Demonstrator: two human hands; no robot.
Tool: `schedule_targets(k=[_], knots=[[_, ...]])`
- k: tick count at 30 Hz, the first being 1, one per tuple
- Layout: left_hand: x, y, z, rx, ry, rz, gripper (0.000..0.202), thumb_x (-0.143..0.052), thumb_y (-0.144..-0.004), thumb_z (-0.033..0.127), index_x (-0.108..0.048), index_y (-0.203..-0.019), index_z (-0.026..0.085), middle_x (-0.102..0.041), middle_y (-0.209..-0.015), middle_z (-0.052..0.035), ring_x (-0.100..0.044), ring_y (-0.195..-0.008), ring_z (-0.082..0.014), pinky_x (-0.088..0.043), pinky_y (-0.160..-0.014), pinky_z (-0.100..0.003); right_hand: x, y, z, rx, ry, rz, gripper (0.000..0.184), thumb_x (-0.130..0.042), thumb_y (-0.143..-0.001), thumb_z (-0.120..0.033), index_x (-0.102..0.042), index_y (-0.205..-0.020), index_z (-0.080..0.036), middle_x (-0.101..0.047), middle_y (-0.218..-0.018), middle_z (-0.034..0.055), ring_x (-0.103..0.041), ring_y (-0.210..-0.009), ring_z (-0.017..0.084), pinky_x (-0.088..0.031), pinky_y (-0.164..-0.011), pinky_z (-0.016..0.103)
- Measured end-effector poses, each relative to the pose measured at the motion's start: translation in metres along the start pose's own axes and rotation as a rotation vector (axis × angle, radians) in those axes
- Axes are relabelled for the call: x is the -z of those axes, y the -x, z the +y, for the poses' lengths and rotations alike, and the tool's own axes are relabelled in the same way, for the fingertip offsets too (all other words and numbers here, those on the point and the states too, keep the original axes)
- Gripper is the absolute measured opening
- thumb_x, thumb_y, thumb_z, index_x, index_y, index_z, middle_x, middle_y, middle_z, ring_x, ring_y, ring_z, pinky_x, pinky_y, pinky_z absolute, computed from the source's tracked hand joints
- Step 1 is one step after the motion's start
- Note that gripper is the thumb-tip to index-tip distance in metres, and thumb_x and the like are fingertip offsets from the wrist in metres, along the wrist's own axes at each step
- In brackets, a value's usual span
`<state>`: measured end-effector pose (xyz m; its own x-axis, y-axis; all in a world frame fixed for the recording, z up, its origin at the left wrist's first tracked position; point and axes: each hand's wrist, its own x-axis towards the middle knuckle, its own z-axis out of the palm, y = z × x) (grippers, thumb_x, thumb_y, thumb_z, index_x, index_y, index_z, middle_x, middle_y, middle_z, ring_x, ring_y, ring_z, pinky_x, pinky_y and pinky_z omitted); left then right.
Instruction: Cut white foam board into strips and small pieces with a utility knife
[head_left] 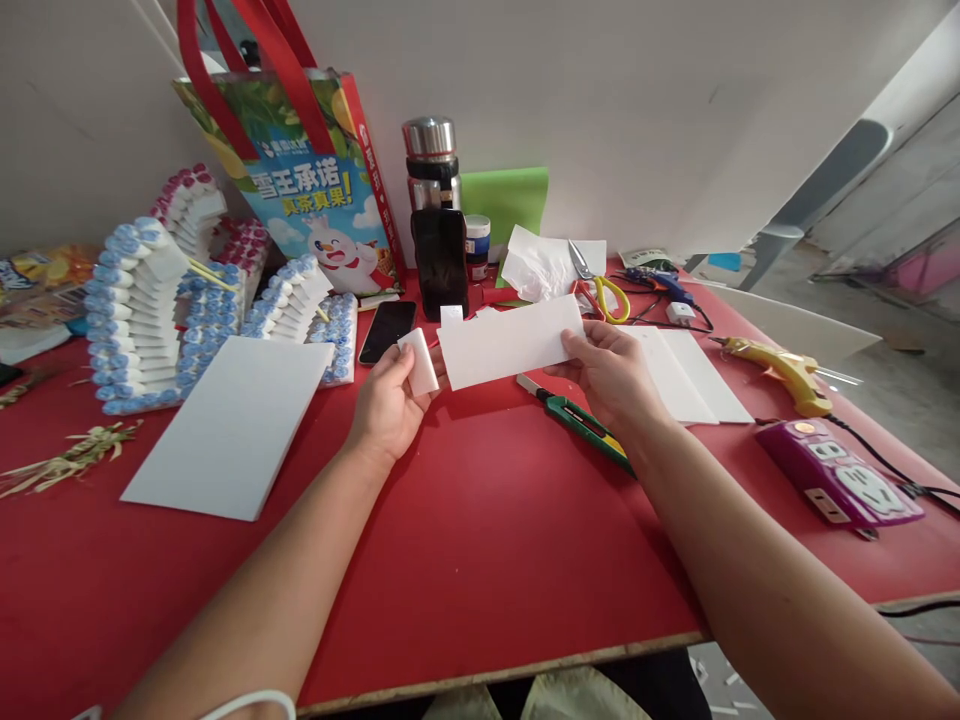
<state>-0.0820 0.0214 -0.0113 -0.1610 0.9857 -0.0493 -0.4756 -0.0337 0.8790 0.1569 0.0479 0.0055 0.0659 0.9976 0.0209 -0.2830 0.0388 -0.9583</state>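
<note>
My left hand (390, 398) is closed around a small white block (418, 363), thumb on its face; whether it is foam or folded paper I cannot tell. Between the thumb and fingers of my right hand (607, 362) is the right end of a white paper strip (510, 342). The strip's left end comes close to the block and my left fingertips; whether they touch is unclear. Both hands are above the red table (480, 560). Under the strip and beside my right wrist lies a green utility knife (585, 425) with its blade end toward the strip.
White boards (232, 425) lie at left, more white sheets (686, 375) at right. Blue-and-white crafted pieces (142, 310), a shopping bag (300, 180), a thermos (431, 160) and phones (440, 265) stand or lie behind. Scissors (600, 285), a yellow glue gun (787, 370) and a purple power strip (844, 475) are rightward.
</note>
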Motion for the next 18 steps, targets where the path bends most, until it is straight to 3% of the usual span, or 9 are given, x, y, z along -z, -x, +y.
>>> schedule_targets(k=[4,8,10,12,15,18], knots=[[-0.001,0.004,-0.004,0.003,-0.088,-0.019,0.025,-0.070,-0.085,0.037,-0.060,-0.102,0.022,-0.070,-0.110,-0.0036,-0.069,-0.102,-0.0205,-0.059,-0.076,-0.029,-0.005,0.006,0.002,0.013,0.032,-0.075,0.020,-0.076,-0.079,-0.030,-0.065,-0.087,-0.015,-0.066,-0.084,0.0018,-0.067,-0.074,0.016,-0.065,-0.068,0.034],[-0.007,0.010,-0.004,0.035,-0.153,-0.117,0.033,-0.068,-0.087,0.040,-0.059,-0.113,0.022,-0.068,-0.117,-0.0053,-0.066,-0.106,-0.0223,-0.059,-0.081,-0.033,-0.009,0.008,0.003,-0.010,0.029,-0.070,0.021,-0.076,-0.077,-0.030,-0.064,-0.086,-0.016,-0.065,-0.083,0.0014,-0.067,-0.075,0.016,-0.065,-0.068,0.034],[-0.008,0.010,-0.003,0.046,-0.189,-0.137,0.033,-0.068,-0.086,0.038,-0.059,-0.113,0.021,-0.068,-0.115,-0.0062,-0.066,-0.101,-0.0223,-0.059,-0.079,-0.034,-0.010,0.009,0.003,-0.031,0.032,-0.080,0.021,-0.076,-0.078,-0.031,-0.062,-0.086,-0.017,-0.065,-0.083,0.0014,-0.067,-0.074,0.016,-0.064,-0.068,0.034],[-0.006,0.008,0.000,0.014,-0.235,-0.081,0.030,-0.068,-0.084,0.035,-0.061,-0.109,0.019,-0.069,-0.105,-0.0055,-0.067,-0.089,-0.0207,-0.059,-0.072,-0.032,-0.012,0.011,0.000,-0.111,0.073,-0.147,0.021,-0.073,-0.081,-0.034,-0.060,-0.087,-0.019,-0.065,-0.081,0.0017,-0.067,-0.072,0.017,-0.062,-0.068,0.035],[0.002,0.001,0.005,-0.090,-0.311,0.074,0.021,-0.067,-0.081,0.032,-0.063,-0.097,0.019,-0.064,-0.081,-0.0013,-0.063,-0.073,-0.0167,-0.053,-0.059,-0.025,-0.013,0.018,-0.007,-0.194,0.370,-0.284,0.023,-0.065,-0.087,-0.042,-0.057,-0.084,-0.020,-0.065,-0.077,0.0028,-0.066,-0.066,0.019,-0.058,-0.065,0.036],[0.010,-0.005,0.007,-0.181,-0.385,0.128,0.016,-0.065,-0.081,0.032,-0.062,-0.091,0.020,-0.060,-0.073,0.0004,-0.060,-0.069,-0.0153,-0.050,-0.055,-0.022,-0.012,0.025,-0.018,0.030,0.981,-0.293,0.026,-0.068,-0.082,-0.045,-0.057,-0.084,-0.021,-0.065,-0.085,0.0053,-0.064,-0.075,0.023,-0.050,-0.065,0.035]])
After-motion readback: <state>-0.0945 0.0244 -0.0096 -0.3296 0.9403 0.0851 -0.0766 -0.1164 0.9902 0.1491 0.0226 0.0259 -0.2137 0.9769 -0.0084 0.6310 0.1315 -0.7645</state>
